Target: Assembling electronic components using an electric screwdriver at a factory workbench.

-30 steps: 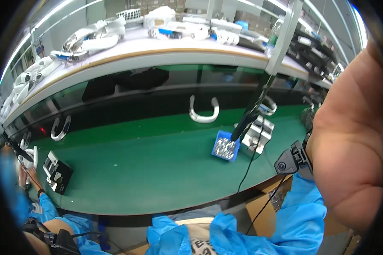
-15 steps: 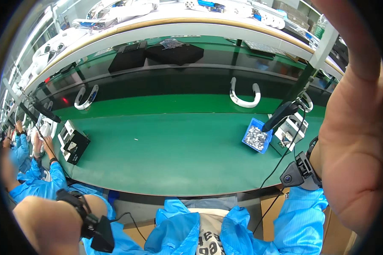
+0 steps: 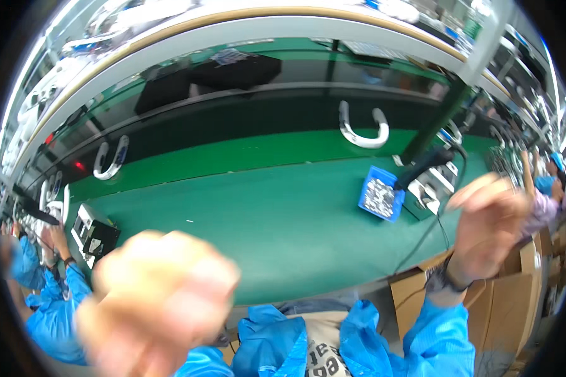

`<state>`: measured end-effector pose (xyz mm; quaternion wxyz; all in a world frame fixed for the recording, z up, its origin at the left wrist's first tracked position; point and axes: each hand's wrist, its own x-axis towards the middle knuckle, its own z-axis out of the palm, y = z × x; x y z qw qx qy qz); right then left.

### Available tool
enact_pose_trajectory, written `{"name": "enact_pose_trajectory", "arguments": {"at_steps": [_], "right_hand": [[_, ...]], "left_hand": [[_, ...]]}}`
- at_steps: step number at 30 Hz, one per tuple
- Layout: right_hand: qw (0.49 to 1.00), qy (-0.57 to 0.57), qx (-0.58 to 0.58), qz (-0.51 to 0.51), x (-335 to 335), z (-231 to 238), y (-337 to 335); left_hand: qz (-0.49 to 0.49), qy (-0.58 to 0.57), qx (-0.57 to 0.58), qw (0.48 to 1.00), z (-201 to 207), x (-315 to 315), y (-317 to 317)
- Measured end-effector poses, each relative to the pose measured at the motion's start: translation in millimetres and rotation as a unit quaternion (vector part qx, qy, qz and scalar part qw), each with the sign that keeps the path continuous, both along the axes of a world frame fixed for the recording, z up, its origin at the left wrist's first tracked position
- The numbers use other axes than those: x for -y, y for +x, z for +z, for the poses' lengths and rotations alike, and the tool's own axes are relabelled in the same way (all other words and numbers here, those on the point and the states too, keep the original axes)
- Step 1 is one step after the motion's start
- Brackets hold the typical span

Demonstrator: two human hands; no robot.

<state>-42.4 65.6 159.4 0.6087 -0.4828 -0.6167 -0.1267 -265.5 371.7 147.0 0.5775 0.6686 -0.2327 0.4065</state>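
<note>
Fingers curled on my left hand [image 3: 154, 301], blurred, close to the lens, gripping nothing I can see; my right hand [image 3: 487, 220] is loosely curled and blurred too, so I can't tell any grip. Right hand hovers just right of the blue parts tray [image 3: 379, 199] on the green bench mat [image 3: 251, 220], black cabled tool [image 3: 424, 166] at the tray's far-right corner.

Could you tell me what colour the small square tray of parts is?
Blue; the small square tray shows in the head view.

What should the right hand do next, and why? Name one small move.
Probably lower the right hand toward the black-handled tool beside the small blue tray. Both hands are raised, blurred and appear empty; the left hand is close to the camera, and the green mat before the person carries no workpiece.
</note>
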Motion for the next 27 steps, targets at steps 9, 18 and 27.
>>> {"name": "enact_pose_trajectory", "arguments": {"at_steps": [9, 18, 27], "right_hand": [[0.828, -0.397, -0.136, -0.373, -30.2, -202.5, 31.2], [0.801, -0.431, -0.029, -0.415, -14.7, -275.1, 115.3], [0.800, -0.386, -0.065, -0.455, -1.9, -262.5, 120.3]], "left_hand": [[0.047, -0.206, -0.293, 0.932, -200.2, -42.7, 106.8], [-0.048, -0.284, -0.356, 0.889, -286.1, -17.5, 143.0], [-0.047, -0.287, -0.365, 0.884, -281.7, -16.3, 146.4]]}}
